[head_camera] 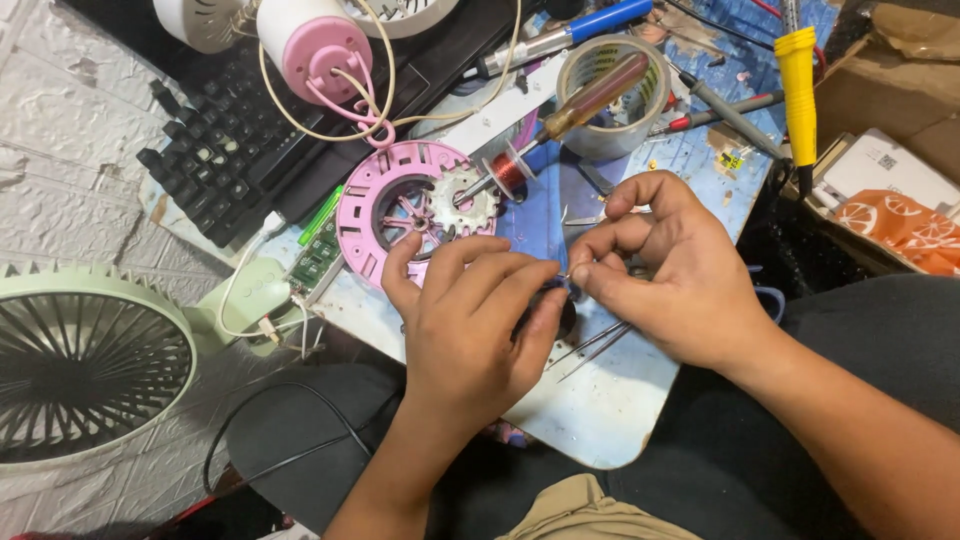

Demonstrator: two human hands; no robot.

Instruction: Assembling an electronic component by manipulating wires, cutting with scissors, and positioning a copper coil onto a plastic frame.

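Green fan grille lay far left, well apart from the hands. Nearer, a pink round fan housing sat just above the left hand, which pinched a small dark part against the right hand's closed fingertips.

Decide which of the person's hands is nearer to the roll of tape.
Right. The right hand lies just below the roll of tape; the left hand sits farther down and to the left.
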